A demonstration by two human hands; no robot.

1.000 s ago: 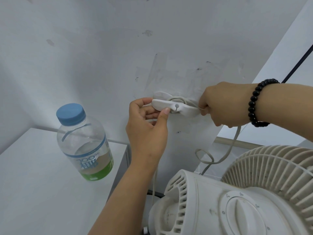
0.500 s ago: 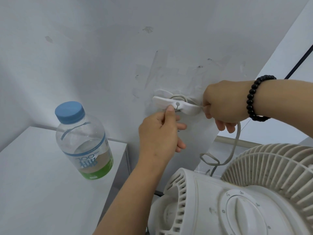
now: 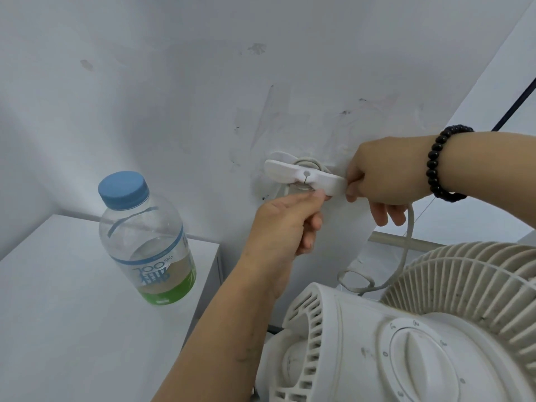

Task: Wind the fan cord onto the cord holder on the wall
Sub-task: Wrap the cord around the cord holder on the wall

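Cord holder (image 3: 303,177) sits on the wall (image 3: 174,97) near frame centre, long axis roughly 9-to-3, tipped slightly down toward 4 o'clock. A couple of turns of fan cord (image 3: 409,227) already lie round its hub, behind the white bar. Your right hand (image 3: 385,175) is at the holder's 3 o'clock tip, touching it, fingers curled round the cord; from that grip the free cord drops toward 6 o'clock, then curls in a loose loop just above the fan (image 3: 406,329). Your left hand (image 3: 287,221) comes up from 7 o'clock, fingers curled, fingertip pressed under the hub at 6 o'clock; whether it pinches a strand there, you cannot tell from this view. The relation that matters: the slack hangs below and right of the hub, on the right hand's side, so that hand looks the nearer to carry the next turn, crossing the bar's axis behind its tips. Likely risk: the loop kinking as it feeds. Bottle (image 3: 145,239) stands on the shelf (image 3: 58,314), at 9 o'clock, well apart.
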